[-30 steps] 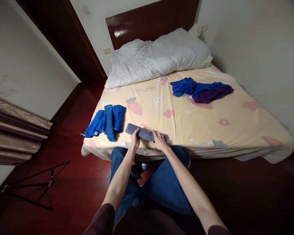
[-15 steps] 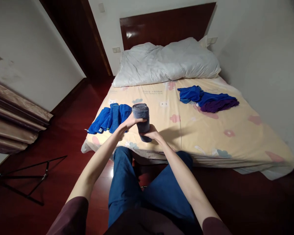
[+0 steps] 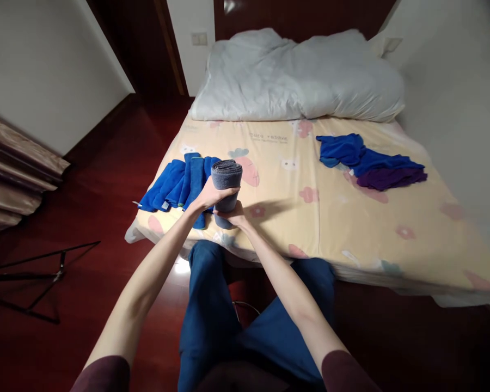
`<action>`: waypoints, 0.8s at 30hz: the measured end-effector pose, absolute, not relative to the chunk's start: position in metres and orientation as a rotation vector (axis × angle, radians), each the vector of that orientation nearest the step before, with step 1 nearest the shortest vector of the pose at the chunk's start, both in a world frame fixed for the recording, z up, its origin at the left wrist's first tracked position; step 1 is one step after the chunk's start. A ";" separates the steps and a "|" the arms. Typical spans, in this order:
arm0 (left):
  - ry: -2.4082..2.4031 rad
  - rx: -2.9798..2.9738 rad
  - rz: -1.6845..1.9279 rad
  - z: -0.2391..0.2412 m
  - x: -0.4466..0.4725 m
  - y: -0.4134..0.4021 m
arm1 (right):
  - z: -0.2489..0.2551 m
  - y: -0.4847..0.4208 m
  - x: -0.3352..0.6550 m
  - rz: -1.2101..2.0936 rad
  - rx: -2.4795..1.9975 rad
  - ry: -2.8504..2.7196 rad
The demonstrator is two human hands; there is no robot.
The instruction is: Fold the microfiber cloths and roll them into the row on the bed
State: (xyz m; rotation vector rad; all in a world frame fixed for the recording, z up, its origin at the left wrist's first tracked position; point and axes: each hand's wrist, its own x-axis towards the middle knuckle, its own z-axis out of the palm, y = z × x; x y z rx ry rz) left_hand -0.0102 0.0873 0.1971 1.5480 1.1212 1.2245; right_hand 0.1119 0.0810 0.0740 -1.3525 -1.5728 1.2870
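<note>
A grey-blue rolled towel [image 3: 227, 178] stands upright between my hands above the near edge of the bed, its coiled end facing up. My left hand [image 3: 212, 195] wraps round its upper part from the left, thumb across the front. Lower down, my right hand [image 3: 233, 215] grips it from the right. Just left of the roll, several blue rolled towels [image 3: 175, 185] lie side by side on the bed sheet [image 3: 286, 218]; the held roll hides part of them.
Loose blue cloths [image 3: 351, 155] and a purple cloth [image 3: 392, 178] lie crumpled at the right of the bed. A white quilt [image 3: 302, 81] is heaped by the headboard [image 3: 302, 16]. Black stand legs [image 3: 36, 277] rest on the floor at left, near a curtain [image 3: 16, 169].
My hands have carried the rolled towel slightly left, closer to the blue rolls. The camera view has tilted down and shifted towards the bed.
</note>
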 end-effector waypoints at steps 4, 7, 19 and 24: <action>1.164 1.537 1.199 0.174 -0.021 0.091 | 0.054 0.082 0.103 1.319 -1.354 -1.557; 1.161 1.563 1.155 0.163 -0.021 0.091 | 0.046 0.082 0.101 1.305 -1.388 -1.548; 1.209 1.627 1.072 0.118 -0.021 0.087 | 0.027 0.079 0.104 1.221 -1.429 -1.579; 1.235 1.692 1.035 0.121 -0.019 0.102 | 0.023 0.081 0.105 1.200 -1.378 -1.575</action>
